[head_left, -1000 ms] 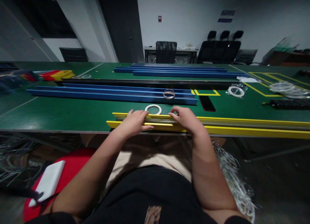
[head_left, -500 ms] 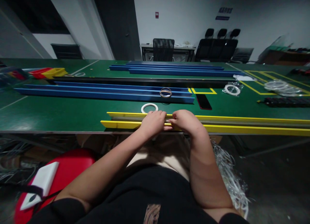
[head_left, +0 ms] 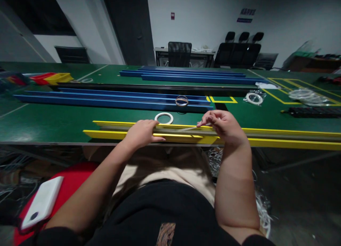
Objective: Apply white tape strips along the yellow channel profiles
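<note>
A long yellow channel bar [head_left: 250,142] lies along the near edge of the table, its open side up. My left hand [head_left: 141,133] is closed over the bar toward its left end, with the fingers at the far wall and the thumb along the near one. Above the bar, my right hand [head_left: 222,123] pinches one end of a thin pale strip [head_left: 188,128]. The strip slants down to the left into the channel, and where it ends I cannot make out. Just behind the bar, close to my left fingers, lies a white tape roll [head_left: 171,119].
Blue channel bars [head_left: 106,101] lie farther back, with a brown tape roll [head_left: 181,101] standing on them. Beyond is a long black bar [head_left: 149,87]. My right hand partly covers a dark phone [head_left: 220,106]. Bagged white rolls [head_left: 254,98] lie to the right.
The yellow bar has slid left with my left hand on it. My right hand has moved right and up, drawing out the pale strip, which now shows between the hands.
</note>
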Demonstrator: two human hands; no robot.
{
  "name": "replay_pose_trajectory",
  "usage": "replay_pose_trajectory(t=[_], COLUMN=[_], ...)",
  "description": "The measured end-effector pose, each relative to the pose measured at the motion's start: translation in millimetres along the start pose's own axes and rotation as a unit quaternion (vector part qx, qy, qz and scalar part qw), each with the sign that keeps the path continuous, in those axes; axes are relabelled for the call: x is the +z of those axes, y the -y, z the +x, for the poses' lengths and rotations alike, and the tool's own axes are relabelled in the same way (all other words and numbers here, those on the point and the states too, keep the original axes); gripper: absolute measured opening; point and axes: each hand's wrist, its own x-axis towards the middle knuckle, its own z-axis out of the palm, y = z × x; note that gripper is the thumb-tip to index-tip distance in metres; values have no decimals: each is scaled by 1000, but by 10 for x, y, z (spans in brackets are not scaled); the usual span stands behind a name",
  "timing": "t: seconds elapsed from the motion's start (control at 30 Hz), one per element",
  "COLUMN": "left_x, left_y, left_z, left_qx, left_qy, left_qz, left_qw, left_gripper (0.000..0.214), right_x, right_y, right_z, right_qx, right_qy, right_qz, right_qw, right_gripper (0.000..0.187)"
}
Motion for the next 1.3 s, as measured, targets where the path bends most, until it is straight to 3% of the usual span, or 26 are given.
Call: replay_pose_trajectory(t=[0.07, 0.13, 0.2, 0.27, 0.43, 0.53, 0.63, 0.73, 0.87, 1.0, 1.1, 1.2, 1.3], left_x=[-2, -5, -18, -41, -98, -96, -78, -73, -72, -40, -30, -39, -35], left_y=[318, 648, 934, 1127, 1245, 1260, 1257, 1112, 643, 80, -257, -460, -528], left_z=[-134, -274, -405, -505, -553, -509, -470, -411, -252, -42, 110, 237, 307], left_qx=[-14, -22, -41, -57, -88, -76, -51, -24, 9, 35, 54, 67, 61], left_qy=[2, 10, 7, -1, 31, 49, 45, 33, 27, 15, 6, 10, 14], left_qz=[10, 16, 18, 9, -20, -26, -9, -11, -41, -37, -34, -31, -25], left_qw=[1000, 1000, 999, 998, 995, 996, 998, 999, 999, 999, 998, 997, 998], left_gripper=[75, 75, 75, 76, 76, 75, 78, 78, 78, 77, 78, 75, 71], right_x=[57, 110, 136, 143, 216, 286, 304, 280, 243, 199, 163, 149, 166], right_y=[-29, -44, -40, -29, -85, -147, -167, -158, -109, 7, 75, 89, 75], right_z=[21, 67, 112, 133, 95, 79, 82, 96, 123, 132, 121, 96, 73], right_qx=[34, 41, 27, 9, 73, 119, 145, 109, 34, -23, -69, -44, 14], right_qy=[10, -41, -113, -137, 51, 101, 134, 127, 58, -8, -52, -76, -47], right_qz=[43, 25, -52, -166, -387, -435, -433, -452, -463, -402, -326, -233, -120], right_qw=[998, 998, 992, 977, 918, 887, 880, 876, 884, 915, 941, 969, 991], right_gripper=[50, 57, 58, 51, 31, 19, 15, 11, 8, 12, 25, 29, 29])
